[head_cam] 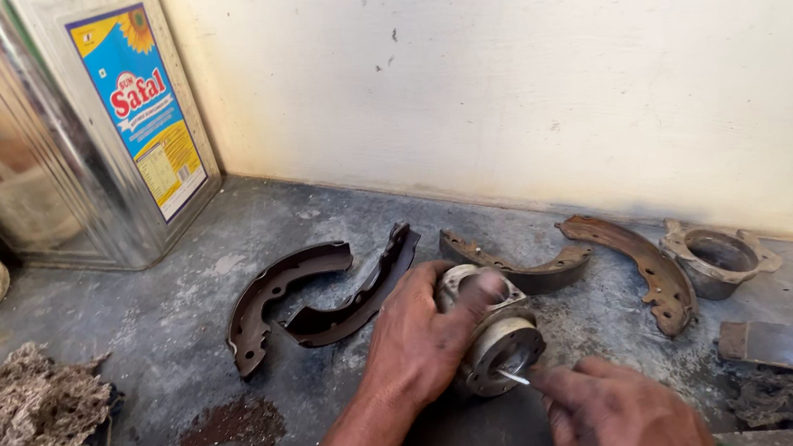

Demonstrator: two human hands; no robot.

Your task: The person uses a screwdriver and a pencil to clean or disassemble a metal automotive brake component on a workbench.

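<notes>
Steadying a round grey metal wheel hub [493, 337] on the floor, left hand [419, 339] fingers wrapped around it; right hand [622, 415] fingers pinch a thin metal pin [513, 376] at its rim.

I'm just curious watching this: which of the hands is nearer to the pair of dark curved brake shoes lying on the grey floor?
Left. The left hand grips the round metal hub right beside the dark curved brake shoes; the right hand sits farther away, on the hub's other side.
</notes>
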